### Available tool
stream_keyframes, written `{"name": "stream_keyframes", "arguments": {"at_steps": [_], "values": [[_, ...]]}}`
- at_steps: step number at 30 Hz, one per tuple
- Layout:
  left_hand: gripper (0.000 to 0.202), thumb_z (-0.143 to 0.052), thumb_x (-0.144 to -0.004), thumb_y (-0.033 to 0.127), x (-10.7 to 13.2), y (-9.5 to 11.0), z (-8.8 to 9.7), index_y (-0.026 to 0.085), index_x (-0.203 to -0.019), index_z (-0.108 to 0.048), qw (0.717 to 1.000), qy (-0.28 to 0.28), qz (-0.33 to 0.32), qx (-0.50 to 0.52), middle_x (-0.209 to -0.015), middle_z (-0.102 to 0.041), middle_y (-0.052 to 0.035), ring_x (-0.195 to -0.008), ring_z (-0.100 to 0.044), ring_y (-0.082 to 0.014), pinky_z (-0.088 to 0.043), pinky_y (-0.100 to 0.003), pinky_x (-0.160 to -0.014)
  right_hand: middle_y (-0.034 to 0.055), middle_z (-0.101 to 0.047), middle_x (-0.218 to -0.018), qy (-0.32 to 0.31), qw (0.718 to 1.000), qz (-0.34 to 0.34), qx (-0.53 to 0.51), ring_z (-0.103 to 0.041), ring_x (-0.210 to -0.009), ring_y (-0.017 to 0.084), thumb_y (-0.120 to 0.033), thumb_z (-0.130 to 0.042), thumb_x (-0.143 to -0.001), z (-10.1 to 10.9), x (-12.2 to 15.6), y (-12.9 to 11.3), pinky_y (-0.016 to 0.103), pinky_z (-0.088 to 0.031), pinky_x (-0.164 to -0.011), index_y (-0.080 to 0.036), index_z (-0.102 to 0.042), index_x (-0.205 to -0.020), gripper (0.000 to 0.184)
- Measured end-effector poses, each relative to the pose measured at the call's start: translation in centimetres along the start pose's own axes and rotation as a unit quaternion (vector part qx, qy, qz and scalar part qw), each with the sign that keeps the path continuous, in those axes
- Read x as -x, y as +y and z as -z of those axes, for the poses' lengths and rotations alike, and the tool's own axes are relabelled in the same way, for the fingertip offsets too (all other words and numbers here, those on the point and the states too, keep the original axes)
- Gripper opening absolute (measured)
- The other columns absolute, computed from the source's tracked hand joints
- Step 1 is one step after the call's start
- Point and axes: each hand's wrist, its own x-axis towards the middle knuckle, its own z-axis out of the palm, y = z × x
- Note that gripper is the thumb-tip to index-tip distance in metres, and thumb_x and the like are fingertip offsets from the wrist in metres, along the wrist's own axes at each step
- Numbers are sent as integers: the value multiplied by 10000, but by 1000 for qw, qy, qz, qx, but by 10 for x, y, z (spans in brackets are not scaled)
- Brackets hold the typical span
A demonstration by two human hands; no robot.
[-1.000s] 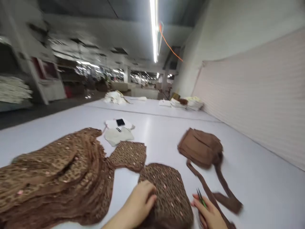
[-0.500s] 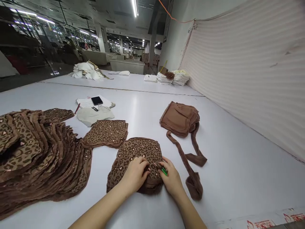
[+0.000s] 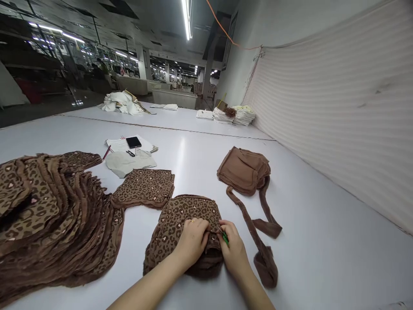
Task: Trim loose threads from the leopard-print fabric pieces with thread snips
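Note:
In front of me lies a stack of leopard-print fabric pieces, brown and fuzzy along the edges. My left hand rests on it, its fingers pinching the top piece near the right side. The front edge of that piece is raised, with a dark gap below. My right hand is closed around green thread snips at the stack's right edge. Thin metal tips show between the two hands; the rest of the snips is hidden in the palm.
A large heap of leopard-print pieces spreads on the left, beside a smaller leopard-print stack. Plain brown pieces with long brown strips lie at right. Farther back are a phone, a pale cloth and white stacks.
Both hands have come closer together at the stack's right side. The top piece's front edge has lifted and folded up. The camera view has tilted slightly upward.

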Motion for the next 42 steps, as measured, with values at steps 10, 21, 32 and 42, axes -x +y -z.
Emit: {"name": "stream_keyframes", "arguments": {"at_steps": [10,21,32,42], "values": [[173,-482,-871,131,-1,-4,-4,230,-845,-623,1000,22,5,12,-872,-609,-4,-887,-529,-189,-333,-386,-857,59,-558,-963,7,999,-7,40,-552,-891,221,-67,-343,-750,-7,-1,-1,350,-451,-776,-220,-513,-1004,342],[172,-468,-857,97,7,-4,-12,212,-833,-594,995,93,-24,20,-850,-607,-7,-844,-525,-186,-322,-415,-881,7,-594,-648,-89,847,-335,-404,-286,-335,45,-615,-611,-718,5,12,-36,206,-166,-329,-147,-618,-866,491],[178,-449,-885,133,12,-3,-15,208,-806,-589,989,116,-87,-26,-797,-586,-9,-789,-498,-184,-310,-396,-844,-32,-541,-484,-77,750,-471,-458,-238,-252,35,-429,-555,-854,-8,25,-30,176,-125,-294,-144,-596,-814,290],[225,-434,-916,201,17,-2,-16,206,-737,-572,980,131,-139,-49,-739,-568,-9,-738,-474,-180,-290,-389,-814,-45,-444,-424,-63,733,-508,-447,-217,-245,35,-345,-389,-957,-13,18,-37,173,-81,-292,-165,-538,-647,388]]}}
